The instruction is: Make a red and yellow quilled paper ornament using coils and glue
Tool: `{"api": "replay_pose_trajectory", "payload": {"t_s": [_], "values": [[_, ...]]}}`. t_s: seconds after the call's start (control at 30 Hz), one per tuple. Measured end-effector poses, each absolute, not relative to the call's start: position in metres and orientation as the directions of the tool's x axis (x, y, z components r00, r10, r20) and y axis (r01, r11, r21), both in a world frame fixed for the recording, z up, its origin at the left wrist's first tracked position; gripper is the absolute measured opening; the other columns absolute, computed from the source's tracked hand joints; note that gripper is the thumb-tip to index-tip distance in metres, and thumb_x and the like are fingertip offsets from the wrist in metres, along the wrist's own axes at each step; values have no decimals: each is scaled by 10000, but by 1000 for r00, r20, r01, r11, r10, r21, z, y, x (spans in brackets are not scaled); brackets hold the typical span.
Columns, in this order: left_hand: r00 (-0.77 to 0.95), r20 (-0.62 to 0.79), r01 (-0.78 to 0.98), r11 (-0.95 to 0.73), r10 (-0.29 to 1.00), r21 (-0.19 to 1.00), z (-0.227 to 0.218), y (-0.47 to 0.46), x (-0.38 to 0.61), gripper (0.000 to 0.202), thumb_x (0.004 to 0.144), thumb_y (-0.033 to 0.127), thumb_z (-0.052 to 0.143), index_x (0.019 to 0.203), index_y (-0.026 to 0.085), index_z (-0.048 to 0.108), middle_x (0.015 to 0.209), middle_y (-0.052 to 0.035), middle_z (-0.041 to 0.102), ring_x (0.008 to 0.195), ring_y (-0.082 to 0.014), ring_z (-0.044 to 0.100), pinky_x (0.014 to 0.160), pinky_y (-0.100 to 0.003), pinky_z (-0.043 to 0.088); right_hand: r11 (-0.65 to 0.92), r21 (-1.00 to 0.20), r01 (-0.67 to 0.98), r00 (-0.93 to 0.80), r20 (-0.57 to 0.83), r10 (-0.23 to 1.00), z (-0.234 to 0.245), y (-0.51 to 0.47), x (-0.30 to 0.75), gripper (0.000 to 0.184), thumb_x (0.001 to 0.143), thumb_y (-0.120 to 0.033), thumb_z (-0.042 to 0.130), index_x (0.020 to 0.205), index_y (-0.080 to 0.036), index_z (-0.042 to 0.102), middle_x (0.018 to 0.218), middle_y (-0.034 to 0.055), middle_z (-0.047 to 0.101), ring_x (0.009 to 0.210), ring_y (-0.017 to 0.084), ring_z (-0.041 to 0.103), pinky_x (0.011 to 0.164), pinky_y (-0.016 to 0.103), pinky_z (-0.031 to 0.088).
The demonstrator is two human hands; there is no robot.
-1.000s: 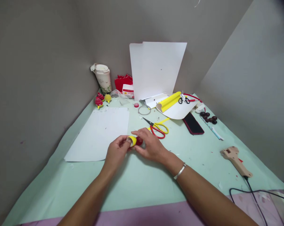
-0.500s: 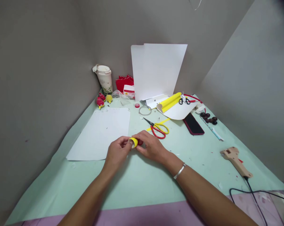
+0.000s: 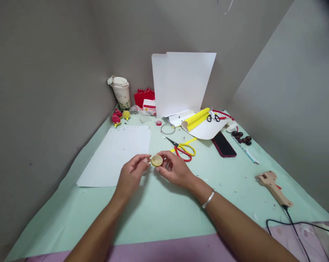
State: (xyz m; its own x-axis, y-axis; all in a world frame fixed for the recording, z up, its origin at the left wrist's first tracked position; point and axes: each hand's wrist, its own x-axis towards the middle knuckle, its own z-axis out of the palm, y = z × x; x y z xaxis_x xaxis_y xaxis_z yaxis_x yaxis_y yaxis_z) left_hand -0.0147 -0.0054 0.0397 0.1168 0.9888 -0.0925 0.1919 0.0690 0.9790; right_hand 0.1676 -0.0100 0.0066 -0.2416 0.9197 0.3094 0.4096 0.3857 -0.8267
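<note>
Head view: round yellow-rimmed piece (image 3: 157, 161), hollow side toward camera, pinched in right hand (image 3: 175, 169); left hand (image 3: 131, 172) at its left edge, fingertips nearly together, hold unclear.

The round piece (image 3: 157, 160) looks rough, the bracelet (image 3: 209, 199) smooth, shiny metal.

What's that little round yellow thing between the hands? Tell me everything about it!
The little round yellow thing has a pale, cream-coloured face turned toward the camera and a yellow edge showing underneath. It is too small to tell what it is made of. The right hand grips its right side; the left hand's fingertips are at its left edge, maybe touching.
</note>
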Motion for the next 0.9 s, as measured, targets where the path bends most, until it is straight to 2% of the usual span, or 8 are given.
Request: {"api": "replay_pose_trajectory", "payload": {"t_s": [0.17,0.3,0.5,0.67,0.9], "values": [[243,-65,247,3,968,969,36,0,-19,440,661,330,699,1069,171,653,1051,-107,724,951,-270,675,901,-421,503,445,-786,430,-261,364,894,12,-12,166,348,780,-190,698,1111,-202,592,983,33,569,703,115,533,628,258,469],[300,-23,290,-68,954,955,32,-1,-15,407,697,282,690,1094,198,661,1090,-85,725,968,-257,678,905,-406,505,480,-756,444,-296,382,875,14,-13,166,341,795,-204,697,1123,-213,602,946,33,565,733,139,517,640,275,473],[292,-57,275,-27,955,961,29,-2,-15,371,734,341,701,1072,194,661,1061,-74,737,932,-241,693,841,-360,534,519,-732,442,-251,455,855,10,-12,167,442,784,-240,735,1190,-215,563,1022,60,561,746,146,534,647,290,500],[266,-54,357,-46,962,933,32,-4,-15,345,736,343,688,1051,203,675,997,-53,744,901,-229,689,820,-344,543,590,-686,425,-333,488,807,5,-12,169,234,838,-260,693,1066,-233,650,1022,57,551,775,141,565,704,294,523],[267,-26,368,-78,963,926,30,-3,-16,342,729,340,683,1047,216,703,967,-45,755,886,-232,697,817,-343,546,582,-680,445,-327,482,813,4,-12,170,198,859,-223,652,1053,-241,685,990,52,559,771,142,573,692,283,525]]}}
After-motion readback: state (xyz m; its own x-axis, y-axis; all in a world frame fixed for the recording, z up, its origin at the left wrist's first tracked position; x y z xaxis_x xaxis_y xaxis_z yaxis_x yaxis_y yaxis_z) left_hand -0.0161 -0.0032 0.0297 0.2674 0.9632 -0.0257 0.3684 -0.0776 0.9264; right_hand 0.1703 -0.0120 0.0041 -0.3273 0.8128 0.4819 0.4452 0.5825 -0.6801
